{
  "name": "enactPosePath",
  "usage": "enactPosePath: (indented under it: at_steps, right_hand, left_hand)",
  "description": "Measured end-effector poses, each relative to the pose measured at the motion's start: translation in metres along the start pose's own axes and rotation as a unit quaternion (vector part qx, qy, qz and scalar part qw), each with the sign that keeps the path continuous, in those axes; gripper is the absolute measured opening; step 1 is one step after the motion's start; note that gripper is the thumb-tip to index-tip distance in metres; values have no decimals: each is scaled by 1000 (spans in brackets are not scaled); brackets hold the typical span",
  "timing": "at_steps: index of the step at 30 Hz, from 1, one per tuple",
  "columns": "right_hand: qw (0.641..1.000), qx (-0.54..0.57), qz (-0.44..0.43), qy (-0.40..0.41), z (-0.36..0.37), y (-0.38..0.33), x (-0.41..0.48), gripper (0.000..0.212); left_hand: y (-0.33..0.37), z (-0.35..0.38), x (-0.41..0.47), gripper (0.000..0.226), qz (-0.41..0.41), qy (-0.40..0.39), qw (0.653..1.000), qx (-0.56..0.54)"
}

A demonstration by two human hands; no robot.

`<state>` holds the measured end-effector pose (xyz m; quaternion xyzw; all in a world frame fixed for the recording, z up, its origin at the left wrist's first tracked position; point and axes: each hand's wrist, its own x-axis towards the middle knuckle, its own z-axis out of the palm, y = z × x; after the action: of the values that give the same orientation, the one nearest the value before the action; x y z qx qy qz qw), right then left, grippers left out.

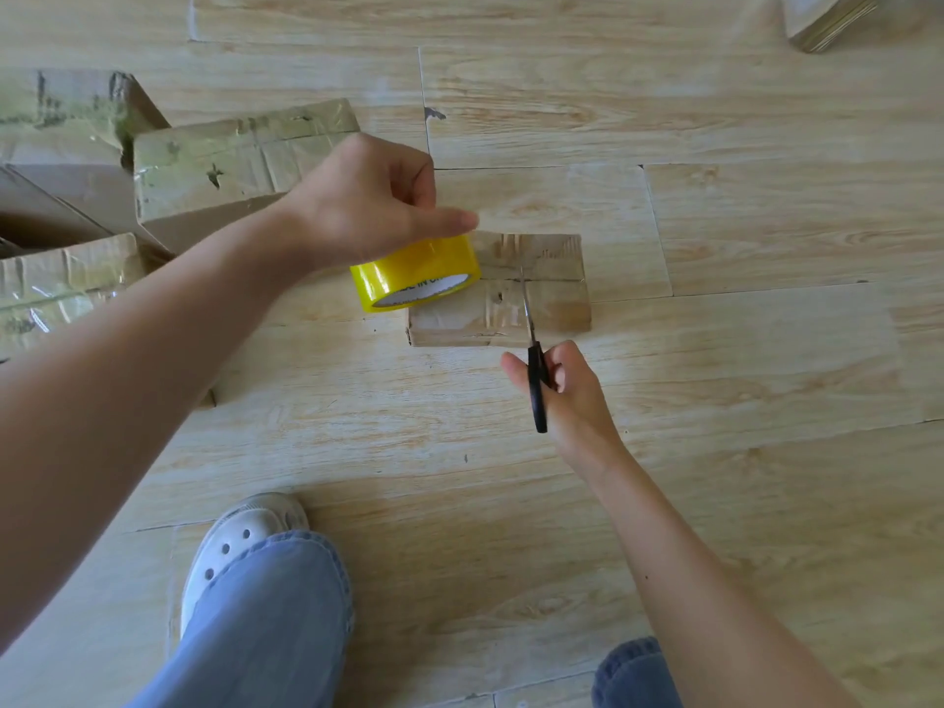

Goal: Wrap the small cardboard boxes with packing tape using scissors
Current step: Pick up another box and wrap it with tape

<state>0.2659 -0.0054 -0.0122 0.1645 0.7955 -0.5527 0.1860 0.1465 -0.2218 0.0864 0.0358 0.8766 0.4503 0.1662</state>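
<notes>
A small flat cardboard box (546, 283) lies on the wooden floor at the centre, its top shiny with clear tape. My left hand (368, 201) grips a yellow tape roll (416, 275) and holds it just above the box's left end. My right hand (567, 396) grips black-handled scissors (535, 380) from the near side. Their blades point away from me over the middle of the box top and look nearly closed. Any tape strip between roll and box is too clear to make out.
Several taped cardboard boxes (230, 166) are piled at the left, one of them open. Another box corner (827, 17) shows at the top right. My white shoe (240, 544) and jeans-clad legs are at the bottom. Wooden floor (740, 375) surrounds the small box.
</notes>
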Motion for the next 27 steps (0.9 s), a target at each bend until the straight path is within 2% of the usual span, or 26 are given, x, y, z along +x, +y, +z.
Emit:
enactPosePath:
  at_steps: [10,11,14,16,21,25,27]
  right_hand:
    - [999,4,-24,27,2,3,4,55]
    - [999,0,-29,27,2,3,3,54]
    - [999,-33,-37,16,2,8,1,50]
    - [997,-64,-42,12,3,10,-1,52]
    - [977,-201,-73,23,-1,26,-13,62]
    - [919,-361,-156,15,-5,51,-26,60]
    - [901,-397,-173,13,-4,62,-29,53]
  left_hand:
    - [-4,5,-4,27,31,31,999,14]
    - [-5,4,-5,35,31,22,999,2]
    - [-4,-1,-11,86,55,-12,998,-15]
    - [-3,-1,-16,93,73,-14,997,-9]
    - [-1,1,-25,71,63,-4,998,-7]
    - [-13,-14,-38,46,65,4,996,61]
    - [-24,-22,-46,45,49,7,994,98]
